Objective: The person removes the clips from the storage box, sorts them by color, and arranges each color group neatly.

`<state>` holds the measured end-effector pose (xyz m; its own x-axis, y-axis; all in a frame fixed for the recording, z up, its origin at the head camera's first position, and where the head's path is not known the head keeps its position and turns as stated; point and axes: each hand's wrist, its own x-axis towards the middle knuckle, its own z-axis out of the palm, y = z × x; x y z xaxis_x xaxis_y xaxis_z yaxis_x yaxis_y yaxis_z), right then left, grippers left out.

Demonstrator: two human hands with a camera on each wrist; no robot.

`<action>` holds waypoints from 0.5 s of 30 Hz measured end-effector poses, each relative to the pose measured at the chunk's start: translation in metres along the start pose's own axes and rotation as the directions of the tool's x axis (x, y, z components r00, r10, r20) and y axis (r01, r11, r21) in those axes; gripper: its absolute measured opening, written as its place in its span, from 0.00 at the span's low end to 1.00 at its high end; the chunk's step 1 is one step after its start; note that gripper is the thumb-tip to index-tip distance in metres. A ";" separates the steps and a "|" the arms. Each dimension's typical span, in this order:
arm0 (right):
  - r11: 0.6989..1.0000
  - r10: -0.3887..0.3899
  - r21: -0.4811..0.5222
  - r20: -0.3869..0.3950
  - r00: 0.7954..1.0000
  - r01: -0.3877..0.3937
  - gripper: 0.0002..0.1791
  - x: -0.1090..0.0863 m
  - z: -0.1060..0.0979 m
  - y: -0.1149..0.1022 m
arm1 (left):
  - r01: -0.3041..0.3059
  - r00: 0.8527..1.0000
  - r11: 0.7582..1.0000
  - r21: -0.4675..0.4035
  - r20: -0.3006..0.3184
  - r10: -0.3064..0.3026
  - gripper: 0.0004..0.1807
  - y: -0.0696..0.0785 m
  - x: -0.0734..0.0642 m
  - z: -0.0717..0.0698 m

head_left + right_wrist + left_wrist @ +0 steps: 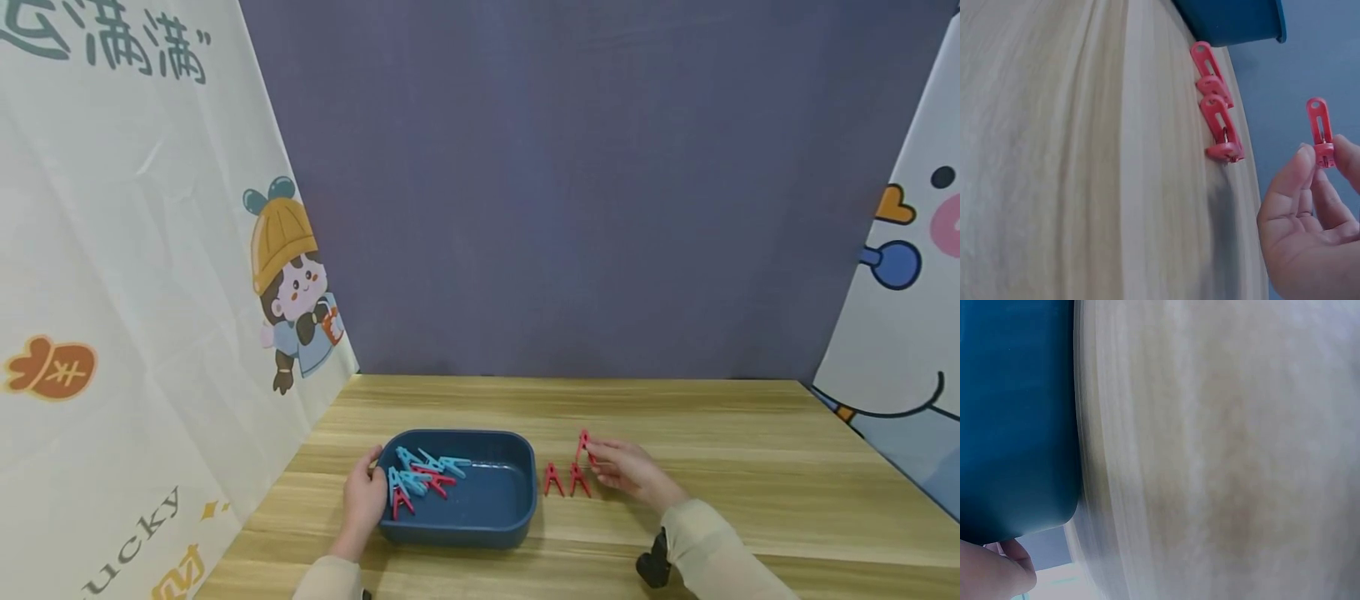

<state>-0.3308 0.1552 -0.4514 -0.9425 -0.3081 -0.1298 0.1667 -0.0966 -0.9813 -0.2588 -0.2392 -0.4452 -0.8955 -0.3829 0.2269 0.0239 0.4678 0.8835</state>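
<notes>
A dark blue rectangular plastic bin [495, 497] stands on the table, with light blue clothespins [415, 482] and red clothespins [402, 500] heaped in its left part. At the bin's left end, my left hand [365, 500] grips the wall near the rim; the left wrist view shows only part of this hand [994, 572] at a corner of the bin. Between thumb and fingers, my right hand [630, 471] pinches a red clothespin [1319, 122] above the table. Close by, two more red clothespins [552, 479] [578, 481] stand side by side, right of the bin.
The wood-grain table [750, 467] meets a grey-blue curtain [562, 208] at the back. A printed white cloth [150, 250] hangs at the left, another printed cloth [892, 350] at the right. Below my right wrist is a black object [655, 562].
</notes>
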 end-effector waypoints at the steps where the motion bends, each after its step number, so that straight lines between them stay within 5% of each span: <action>1: 1.000 0.002 -0.009 -0.004 1.000 -0.002 0.35 0.000 -0.001 0.000 | 0.001 1.000 1.000 -0.002 0.003 -0.001 0.21 0.000 0.000 0.000; 15: 0.990 0.024 -0.139 0.009 1.000 -0.022 0.22 -0.007 -0.009 0.004 | -0.017 1.000 1.000 -0.006 -0.002 0.017 0.21 0.001 0.000 -0.001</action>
<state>-0.3267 0.1658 -0.4559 -0.9355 -0.3193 -0.1516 0.1457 0.0425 -0.9884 -0.2579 -0.2393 -0.4438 -0.8942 -0.3765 0.2422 0.0412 0.4694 0.8820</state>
